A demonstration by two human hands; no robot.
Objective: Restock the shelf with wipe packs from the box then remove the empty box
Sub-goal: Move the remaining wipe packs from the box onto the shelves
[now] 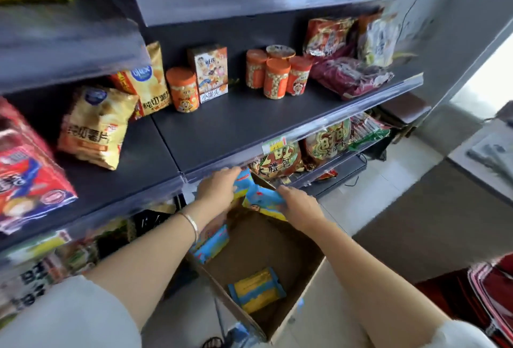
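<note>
Directly above the far end of an open cardboard box [297,297], two bare hands hold a bunch of wipe packs [259,197], their blue and yellow wrappers pressed between them; motion blur hides how many there are. The left hand [218,189] grips the bunch from its left side, with the fingers curled over the top edge and a thin silver bracelet [192,222] on the wrist. The right hand [301,206] grips from the right side, fingers curled round the wrapper and the back of the hand facing up. Both forearms reach forward over the box, with white sleeves at the elbows. Inside the box, a loose wipe pack [256,289] lies flat on the bottom near the front, and a leaning wipe pack [212,242] rests against the left wall. Just beyond the box is a dark shelf [222,131] with orange-lidded snack jars [274,75] towards its back.
</note>
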